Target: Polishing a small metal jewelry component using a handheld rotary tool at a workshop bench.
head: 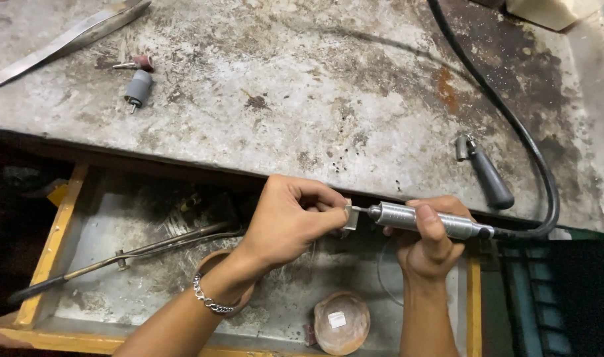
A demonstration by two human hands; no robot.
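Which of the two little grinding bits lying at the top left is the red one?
The smaller red bit, lying farther up the worn metal bench; the grey bit just below it is bigger.

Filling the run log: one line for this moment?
left hand: pinches metal piece | right hand: holds rotary handpiece | tip on piece | over open drawer

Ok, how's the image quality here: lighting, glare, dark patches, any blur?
Head view: even light on the metal benchtop, no strong glare; left hand, right hand and rotary handpiece are sharp; the drawer edges and far left fall into deep shadow.
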